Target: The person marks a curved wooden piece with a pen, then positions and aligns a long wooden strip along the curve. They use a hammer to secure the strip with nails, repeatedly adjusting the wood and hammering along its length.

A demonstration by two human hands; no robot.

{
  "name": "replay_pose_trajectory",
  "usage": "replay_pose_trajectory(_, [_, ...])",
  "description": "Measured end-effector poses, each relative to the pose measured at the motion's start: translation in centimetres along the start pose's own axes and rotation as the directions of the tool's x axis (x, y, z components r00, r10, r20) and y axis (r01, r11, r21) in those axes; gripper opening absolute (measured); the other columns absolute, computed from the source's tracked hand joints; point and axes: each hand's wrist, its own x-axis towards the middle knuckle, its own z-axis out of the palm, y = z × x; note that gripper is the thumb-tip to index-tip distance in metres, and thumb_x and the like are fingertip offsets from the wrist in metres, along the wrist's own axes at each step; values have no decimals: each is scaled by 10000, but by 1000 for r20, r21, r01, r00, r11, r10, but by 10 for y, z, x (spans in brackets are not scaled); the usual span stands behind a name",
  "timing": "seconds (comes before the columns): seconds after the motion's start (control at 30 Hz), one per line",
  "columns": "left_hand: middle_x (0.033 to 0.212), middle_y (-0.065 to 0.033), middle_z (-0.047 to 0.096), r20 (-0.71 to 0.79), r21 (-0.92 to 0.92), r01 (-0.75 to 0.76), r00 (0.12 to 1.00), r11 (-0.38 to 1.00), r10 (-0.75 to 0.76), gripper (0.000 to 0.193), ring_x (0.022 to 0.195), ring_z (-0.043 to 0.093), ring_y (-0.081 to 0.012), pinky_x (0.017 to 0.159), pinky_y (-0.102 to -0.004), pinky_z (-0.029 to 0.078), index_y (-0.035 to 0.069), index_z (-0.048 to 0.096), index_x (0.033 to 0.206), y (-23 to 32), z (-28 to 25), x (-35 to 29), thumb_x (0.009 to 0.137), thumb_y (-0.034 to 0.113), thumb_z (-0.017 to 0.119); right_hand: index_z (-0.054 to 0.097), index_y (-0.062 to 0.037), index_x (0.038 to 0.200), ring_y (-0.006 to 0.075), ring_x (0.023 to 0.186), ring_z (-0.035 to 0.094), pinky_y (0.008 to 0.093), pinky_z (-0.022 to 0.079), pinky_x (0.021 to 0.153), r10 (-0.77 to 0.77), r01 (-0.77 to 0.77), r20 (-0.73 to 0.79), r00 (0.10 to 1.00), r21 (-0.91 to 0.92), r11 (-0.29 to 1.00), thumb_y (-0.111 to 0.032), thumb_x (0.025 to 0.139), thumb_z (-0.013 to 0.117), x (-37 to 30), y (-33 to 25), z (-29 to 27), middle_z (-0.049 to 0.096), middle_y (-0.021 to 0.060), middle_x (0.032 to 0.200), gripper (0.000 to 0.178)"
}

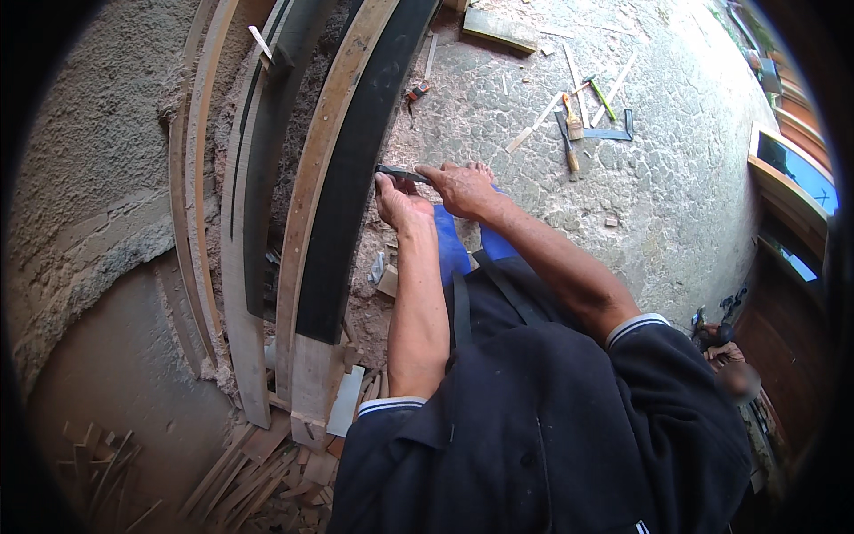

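A long black board (356, 160) stands beside a pale wooden strip (316, 173), just left of my hands. My right hand (464, 190) is closed around one end of a dark, flat, bar-like tool (402, 172). At the tool's other end, my left hand (405, 208) is closed with its fingertips on it, close to the board's edge. The tool's tip meets or nearly meets that edge; exact contact is too small to tell. My right hand's grip hides part of the tool, so its kind is unclear.
More long boards (245, 205) lean at left by the rough wall (98, 125). Ahead on the cracked floor lie a green-handled hammer (601, 96), brush (572, 120), metal square (609, 134), tape measure (418, 91) and wooden block (500, 29). Wood scraps (258, 476) pile lower left. Another person (725, 351) is at right.
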Motion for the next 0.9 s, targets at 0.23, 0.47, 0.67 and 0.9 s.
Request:
replay_pose_trajectory(0.23, [894,-54,658,8,-22,-28,1000,999,29,149,773,625,-153,670,-286,509,38,640,1015,4,3,-1,985,183,658,482,-272,1456,473,986,642,585,428,886,-6,6,-8,1000,-12,1000,-207,979,490,5,-1,3,646,213,1103,481])
replay_pose_trajectory(0.47, [930,-85,674,106,-85,54,993,995,-45,153,787,641,-176,693,-302,534,15,630,1024,8,-2,2,992,164,639,470,-272,1470,458,1001,648,583,429,886,2,-2,25,1000,-21,1000,-201,982,481,7,-1,1,647,217,1099,493])
replay_pose_trajectory(0.67, [956,-92,669,142,-67,81,987,994,-71,176,857,646,-190,774,-322,545,11,629,1034,9,-6,9,1011,184,609,481,-200,1422,440,952,651,521,510,831,-74,74,-6,997,-14,997,-248,931,589,8,4,0,635,258,1000,505])
replay_pose_trajectory(0.9, [1086,-85,671,130,-27,122,985,992,-118,302,950,634,-184,859,-324,538,16,601,1229,15,0,-1,1054,248,518,471,-241,1443,461,986,635,547,474,868,-56,56,31,998,-3,998,-218,932,553,8,4,-4,636,236,1059,518])
